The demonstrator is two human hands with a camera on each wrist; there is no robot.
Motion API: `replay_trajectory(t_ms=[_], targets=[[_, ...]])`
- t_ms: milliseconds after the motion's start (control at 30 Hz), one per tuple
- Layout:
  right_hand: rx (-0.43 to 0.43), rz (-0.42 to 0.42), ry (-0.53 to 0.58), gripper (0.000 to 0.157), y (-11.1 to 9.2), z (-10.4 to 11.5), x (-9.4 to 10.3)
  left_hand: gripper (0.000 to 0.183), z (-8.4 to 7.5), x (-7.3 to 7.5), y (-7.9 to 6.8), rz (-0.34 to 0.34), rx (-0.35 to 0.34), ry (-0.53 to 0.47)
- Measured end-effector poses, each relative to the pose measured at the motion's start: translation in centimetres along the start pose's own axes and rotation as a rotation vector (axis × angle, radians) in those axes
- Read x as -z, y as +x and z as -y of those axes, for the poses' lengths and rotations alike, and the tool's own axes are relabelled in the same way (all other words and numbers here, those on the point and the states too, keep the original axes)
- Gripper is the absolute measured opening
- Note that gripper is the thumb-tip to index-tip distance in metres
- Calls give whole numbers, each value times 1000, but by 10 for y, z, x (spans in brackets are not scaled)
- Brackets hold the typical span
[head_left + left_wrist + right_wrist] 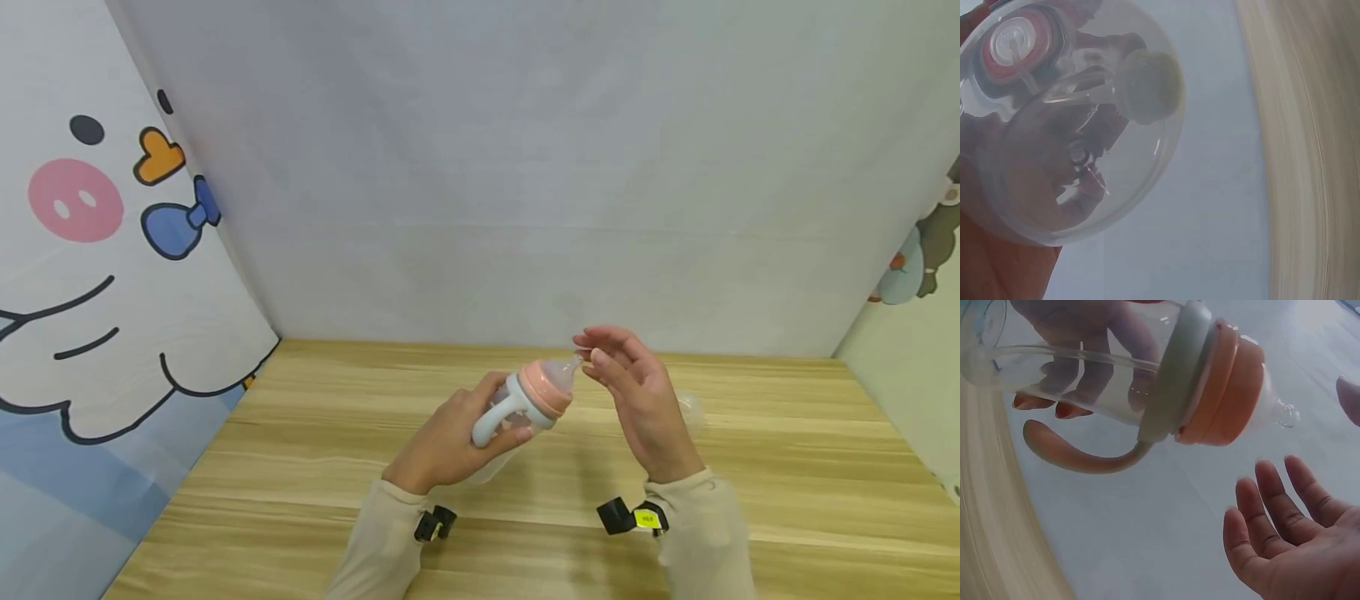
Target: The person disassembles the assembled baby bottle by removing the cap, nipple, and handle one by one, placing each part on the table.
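Above the table [300, 467] we find the bottle [536, 396] tilted, its long axis running from the left hand [453, 433] toward the right hand [643, 400]. The left grips it; the right, relaxed and holding nothing, is nearer the teat [562, 373]. We record that hand just beside it, not touching.

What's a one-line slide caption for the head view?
Above a wooden table, the left grip holds a tilted feeding bottle, its clear teat pointing toward the right grip.
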State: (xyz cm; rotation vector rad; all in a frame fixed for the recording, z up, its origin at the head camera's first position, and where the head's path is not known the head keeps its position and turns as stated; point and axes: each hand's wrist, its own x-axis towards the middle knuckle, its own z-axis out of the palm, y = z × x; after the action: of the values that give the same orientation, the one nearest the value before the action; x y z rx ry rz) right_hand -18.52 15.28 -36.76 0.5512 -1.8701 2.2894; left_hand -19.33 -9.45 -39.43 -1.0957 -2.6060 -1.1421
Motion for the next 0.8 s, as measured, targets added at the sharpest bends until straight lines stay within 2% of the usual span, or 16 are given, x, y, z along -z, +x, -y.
replay_trajectory(t_ms=[300,533,800], targets=[[-115,13,-168,34,-1,-6,-22,49,-1,-1,1,17,12,-8],[-191,18,-187,37,-2,-11,-37,48,0,-1,1,19,21,6],[-205,27,-226,35,-3,-10,-37,48,1,-1,0,29,21,5]])
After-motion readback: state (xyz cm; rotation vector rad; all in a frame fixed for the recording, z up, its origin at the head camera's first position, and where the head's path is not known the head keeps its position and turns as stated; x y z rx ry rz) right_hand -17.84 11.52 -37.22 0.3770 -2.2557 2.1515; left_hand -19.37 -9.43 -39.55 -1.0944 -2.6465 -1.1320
